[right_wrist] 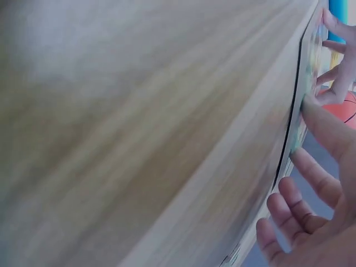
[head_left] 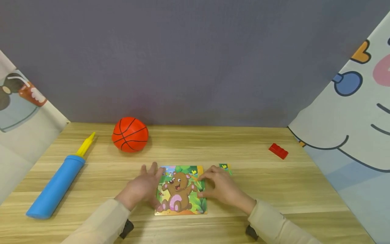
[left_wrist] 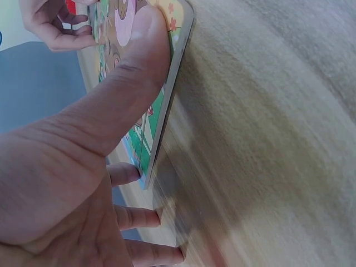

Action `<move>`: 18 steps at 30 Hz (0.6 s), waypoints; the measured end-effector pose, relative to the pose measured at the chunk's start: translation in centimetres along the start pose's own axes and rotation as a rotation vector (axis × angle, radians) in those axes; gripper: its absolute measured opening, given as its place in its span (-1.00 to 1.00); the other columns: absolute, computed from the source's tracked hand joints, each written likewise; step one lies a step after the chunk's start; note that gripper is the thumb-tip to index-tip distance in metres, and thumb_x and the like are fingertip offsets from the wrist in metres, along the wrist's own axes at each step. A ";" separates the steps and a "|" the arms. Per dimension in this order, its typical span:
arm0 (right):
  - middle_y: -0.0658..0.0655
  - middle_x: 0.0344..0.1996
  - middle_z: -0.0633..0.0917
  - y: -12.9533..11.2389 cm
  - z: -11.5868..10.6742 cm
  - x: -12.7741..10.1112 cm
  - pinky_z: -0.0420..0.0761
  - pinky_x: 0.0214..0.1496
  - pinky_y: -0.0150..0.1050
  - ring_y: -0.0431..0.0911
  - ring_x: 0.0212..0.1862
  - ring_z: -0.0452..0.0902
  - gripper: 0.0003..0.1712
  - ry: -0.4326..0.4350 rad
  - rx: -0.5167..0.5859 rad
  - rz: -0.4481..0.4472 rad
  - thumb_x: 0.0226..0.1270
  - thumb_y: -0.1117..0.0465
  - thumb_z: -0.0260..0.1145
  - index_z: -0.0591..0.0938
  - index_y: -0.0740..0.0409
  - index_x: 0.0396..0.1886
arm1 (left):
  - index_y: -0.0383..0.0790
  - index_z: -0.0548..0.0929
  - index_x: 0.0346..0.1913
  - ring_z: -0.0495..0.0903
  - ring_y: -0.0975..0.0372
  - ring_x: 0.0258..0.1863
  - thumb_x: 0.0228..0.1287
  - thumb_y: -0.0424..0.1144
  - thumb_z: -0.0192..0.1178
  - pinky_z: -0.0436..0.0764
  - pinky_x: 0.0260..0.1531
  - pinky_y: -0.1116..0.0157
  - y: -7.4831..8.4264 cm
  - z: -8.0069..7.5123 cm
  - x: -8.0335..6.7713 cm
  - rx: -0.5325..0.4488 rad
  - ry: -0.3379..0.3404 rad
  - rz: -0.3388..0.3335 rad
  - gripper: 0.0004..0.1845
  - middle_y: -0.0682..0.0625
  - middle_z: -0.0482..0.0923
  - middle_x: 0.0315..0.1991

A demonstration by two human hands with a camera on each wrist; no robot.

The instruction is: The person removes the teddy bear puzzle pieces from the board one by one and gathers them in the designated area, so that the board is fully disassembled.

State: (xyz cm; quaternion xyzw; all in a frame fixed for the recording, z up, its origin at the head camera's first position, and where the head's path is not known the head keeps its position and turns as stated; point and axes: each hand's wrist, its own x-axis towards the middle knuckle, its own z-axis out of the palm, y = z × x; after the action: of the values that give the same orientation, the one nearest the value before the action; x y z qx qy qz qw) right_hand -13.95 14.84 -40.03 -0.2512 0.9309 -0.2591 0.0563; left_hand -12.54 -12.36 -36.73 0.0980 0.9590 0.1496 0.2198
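A square bear picture puzzle [head_left: 178, 193] lies flat on the wooden table, its thin board edge showing in the left wrist view. My left hand [head_left: 143, 188] is spread along its left side. The left thumb [left_wrist: 133, 61] rests on the puzzle near a corner, while the other fingers reach the far edge and tabletop. From the other side comes my right hand [head_left: 223, 186], its thumb and index fingertips touching the right part of the puzzle, a gap between them. A loose puzzle piece [head_left: 225, 167] with a yellow bird lies just beyond the right hand, partly covered.
An orange-red toy basketball [head_left: 130, 135] sits at the back left. At the far left lies a blue hand pump [head_left: 58, 186] with a yellow nozzle. A red toy block [head_left: 278, 151] lies at the back right. A grey panel [head_left: 182, 67] closes off the back.
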 end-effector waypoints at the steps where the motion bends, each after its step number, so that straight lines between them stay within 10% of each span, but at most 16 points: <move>1: -0.05 -0.08 0.60 0.0 0.0 0.0 0.53 0.27 0.13 0.00 0.09 0.49 -0.47 -0.001 0.002 -0.002 0.00 -0.09 0.62 0.72 -0.04 -0.03 | -0.27 0.14 0.55 -0.15 -0.50 0.47 -0.41 -0.07 0.72 0.29 -0.03 -0.64 0.0 0.0 0.0 0.001 -0.002 -0.001 0.37 -0.44 -0.17 0.58; 18: -0.02 -0.07 0.61 0.3 -0.3 0.1 0.58 0.24 0.08 -0.02 0.06 0.53 -0.46 0.002 -0.065 -0.057 0.10 -0.05 0.58 0.73 0.02 0.07 | -0.32 0.11 0.57 -0.17 -0.51 0.46 -0.40 -0.06 0.71 0.30 0.01 -0.62 0.0 0.0 0.0 0.002 -0.011 0.003 0.39 -0.46 -0.19 0.57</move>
State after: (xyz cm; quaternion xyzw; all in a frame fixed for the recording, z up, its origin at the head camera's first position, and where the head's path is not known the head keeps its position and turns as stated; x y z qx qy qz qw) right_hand -14.24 15.16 -39.91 -0.2792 0.9313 -0.2306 0.0396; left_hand -12.53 -12.35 -36.66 0.1005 0.9577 0.1486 0.2248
